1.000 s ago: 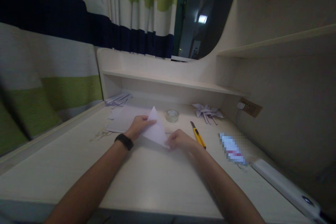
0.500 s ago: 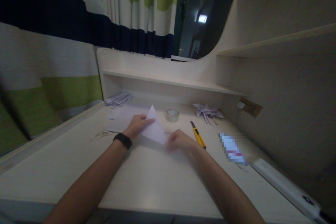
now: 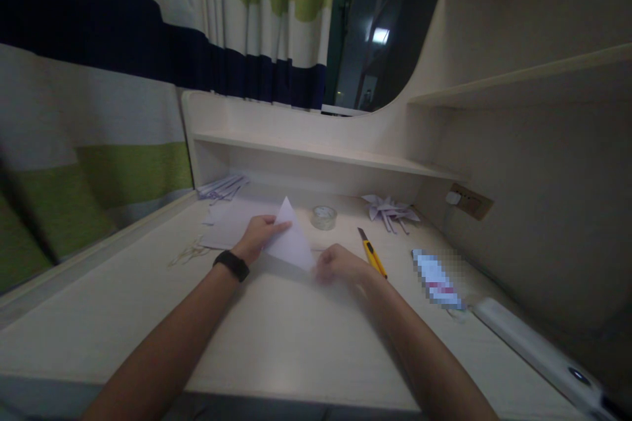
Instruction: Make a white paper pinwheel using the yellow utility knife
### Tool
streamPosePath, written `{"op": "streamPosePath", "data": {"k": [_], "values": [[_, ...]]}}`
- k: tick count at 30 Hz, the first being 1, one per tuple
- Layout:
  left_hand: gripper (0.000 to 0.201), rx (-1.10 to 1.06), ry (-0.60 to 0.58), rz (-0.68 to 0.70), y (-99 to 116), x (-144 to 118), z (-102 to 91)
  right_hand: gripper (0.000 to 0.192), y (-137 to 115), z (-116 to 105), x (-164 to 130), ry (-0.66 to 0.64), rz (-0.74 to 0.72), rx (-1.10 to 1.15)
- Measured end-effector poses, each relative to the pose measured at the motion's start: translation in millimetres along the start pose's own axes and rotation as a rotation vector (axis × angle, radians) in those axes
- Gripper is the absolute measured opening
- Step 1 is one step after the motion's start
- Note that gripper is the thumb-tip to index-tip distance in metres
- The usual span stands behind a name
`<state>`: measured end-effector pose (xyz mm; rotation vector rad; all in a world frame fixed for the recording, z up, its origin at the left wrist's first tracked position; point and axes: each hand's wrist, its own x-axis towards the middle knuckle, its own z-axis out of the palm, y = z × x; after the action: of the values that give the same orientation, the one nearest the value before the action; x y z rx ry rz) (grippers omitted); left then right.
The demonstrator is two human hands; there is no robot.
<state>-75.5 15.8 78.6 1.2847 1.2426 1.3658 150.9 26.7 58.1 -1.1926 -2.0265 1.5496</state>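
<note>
A white sheet of paper [image 3: 291, 241], folded into a triangle, stands tilted up off the pale desk [image 3: 276, 335]. My left hand [image 3: 257, 237], with a black band at the wrist, pinches the paper's left edge near the top point. My right hand [image 3: 340, 264] holds the paper's lower right corner down at the desk. Flat white sheets [image 3: 232, 220] lie just behind the left hand.
A yellow utility knife [image 3: 372, 254] lies right of my right hand. A clear tape roll [image 3: 324, 217] and folded paper pinwheels [image 3: 390, 208] sit further back. Paper strips [image 3: 222, 187] lie at back left, rubber bands [image 3: 187, 252] at left, a white device [image 3: 538, 352] at right.
The hands and the folded paper have barely shifted; the paper's point sits a touch lower and to the left than a second ago.
</note>
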Motion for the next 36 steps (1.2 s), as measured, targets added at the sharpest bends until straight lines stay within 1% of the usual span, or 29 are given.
{"op": "streamPosePath", "data": {"k": [2,5,6,9,10,13,14,15,16,18,19,22,25,27,29,30,31,32,33,34,36], "values": [[0.030,-0.012,0.021,-0.010,1,-1,0.3,0.020,0,-4,-1,-0.024,-0.003,-0.015],[0.031,-0.037,0.057,-0.016,0,0,0.8,0.020,0,-13,-5,-0.112,0.014,-0.045],[0.031,-0.048,0.062,-0.015,-1,1,1.0,0.020,0,-17,-7,-0.123,0.012,-0.048],[0.034,-0.097,0.059,-0.021,-6,3,2.9,0.020,-2,-32,-13,-0.053,-0.044,-0.002],[0.035,-0.117,0.052,-0.022,-8,3,4.1,0.020,-2,-38,-15,-0.049,-0.067,0.022],[0.036,-0.148,0.028,-0.017,-12,2,10.6,0.029,-3,-54,-23,-0.191,-0.097,0.068],[0.036,-0.144,0.025,-0.016,-13,0,13.7,0.033,-3,-57,-25,-0.209,-0.113,0.081],[0.037,-0.137,0.022,-0.018,-13,-1,17.3,0.037,-3,-58,-25,-0.192,-0.141,0.102],[0.036,-0.131,0.018,-0.022,-14,-3,21.4,0.040,-2,-57,-24,-0.145,-0.174,0.132],[0.036,-0.120,-0.006,-0.034,-14,-8,30.2,0.045,-1,-50,-18,-0.006,-0.233,0.200],[0.036,-0.117,-0.022,-0.039,-14,-11,34.4,0.041,1,-44,-13,0.060,-0.235,0.232],[0.036,-0.116,-0.059,-0.055,-16,-16,44.0,0.033,4,-26,0,0.181,-0.204,0.216],[0.036,-0.141,-0.102,-0.062,-19,-15,45.6,0.027,4,-17,5,0.279,-0.197,0.224],[0.038,-0.141,-0.101,-0.064,-19,-12,41.7,0.022,1,-15,3,0.299,-0.187,0.237],[0.043,-0.094,-0.026,-0.027,-15,-7,34.3,0.019,-3,-17,-1,0.268,-0.165,0.229],[0.045,-0.048,0.024,0.019,-12,-5,29.7,0.018,-5,-18,-4,0.236,-0.156,0.215],[0.045,0.012,0.058,0.093,-7,-3,25.0,0.018,-6,-19,-6,0.196,-0.152,0.193],[0.044,0.101,0.029,0.175,-3,-2,20.5,0.017,-7,-19,-8,0.153,-0.152,0.166],[0.041,0.199,-0.038,0.256,2,-2,16.8,0.016,-8,-20,-9,0.108,-0.152,0.139],[0.037,0.303,-0.132,0.306,6,-2,14.2,0.015,-9,-20,-10,0.065,-0.154,0.113],[0.032,0.465,-0.371,0.338,11,-6,13.0,0.015,-9,-18,-12,-0.003,-0.157,0.076]]}}
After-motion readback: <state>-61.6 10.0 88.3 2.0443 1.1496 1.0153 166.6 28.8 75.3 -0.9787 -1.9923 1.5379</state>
